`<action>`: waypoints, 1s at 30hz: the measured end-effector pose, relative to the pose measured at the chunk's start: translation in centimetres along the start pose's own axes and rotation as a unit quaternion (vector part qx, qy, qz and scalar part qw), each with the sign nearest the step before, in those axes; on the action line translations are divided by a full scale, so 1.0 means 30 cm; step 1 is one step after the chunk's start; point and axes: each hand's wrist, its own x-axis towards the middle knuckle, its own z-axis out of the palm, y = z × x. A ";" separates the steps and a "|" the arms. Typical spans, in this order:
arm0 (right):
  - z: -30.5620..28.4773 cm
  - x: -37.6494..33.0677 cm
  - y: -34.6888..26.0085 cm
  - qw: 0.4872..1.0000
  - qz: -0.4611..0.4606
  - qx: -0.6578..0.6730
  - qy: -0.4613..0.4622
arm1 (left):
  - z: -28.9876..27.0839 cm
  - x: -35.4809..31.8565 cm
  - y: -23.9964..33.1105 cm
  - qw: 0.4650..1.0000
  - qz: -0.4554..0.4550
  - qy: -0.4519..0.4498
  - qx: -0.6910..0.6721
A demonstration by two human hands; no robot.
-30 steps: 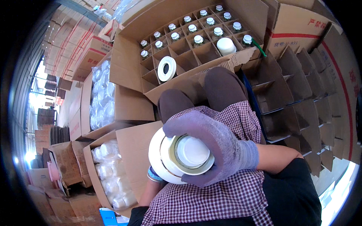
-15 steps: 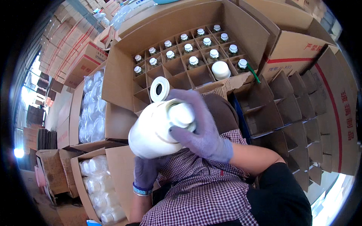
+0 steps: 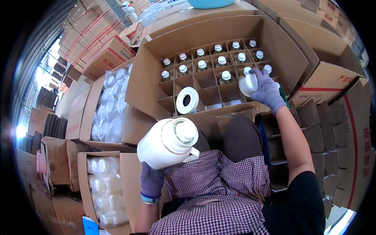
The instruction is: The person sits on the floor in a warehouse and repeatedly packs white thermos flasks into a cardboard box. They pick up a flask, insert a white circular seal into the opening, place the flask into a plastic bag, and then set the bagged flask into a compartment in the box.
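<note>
My left hand (image 3: 151, 179) holds a white vacuum jug (image 3: 162, 145) from below, over my lap. The jug is tilted, its top turned toward the box and its handle on the right. My right hand (image 3: 267, 91) grips a smooth white rounded cup-shaped cap (image 3: 248, 85) at the near right of a divided carton (image 3: 137, 84). Glass bottles with white caps (image 3: 226, 76) stand in many of the carton's cells. A white ring-shaped part (image 3: 190, 98) with a dark hole rests on the near dividers.
Bagged clear plastic parts fill a carton (image 3: 111, 111) on the left, and bagged white parts fill another (image 3: 105, 188) nearer me. Cardboard dividers (image 3: 313, 133) stand at my right beside an open carton (image 3: 325, 86). A blue basin (image 3: 211, 3) sits at the far edge.
My right hand has left the jug, reached to the right into the divided carton and taken hold of the white cap there. My left hand still holds the jug. The view has shifted.
</note>
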 end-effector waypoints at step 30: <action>0.121 -0.731 -0.298 0.584 0.172 0.684 -0.401 | 0.249 0.113 0.177 0.843 0.416 -0.123 0.319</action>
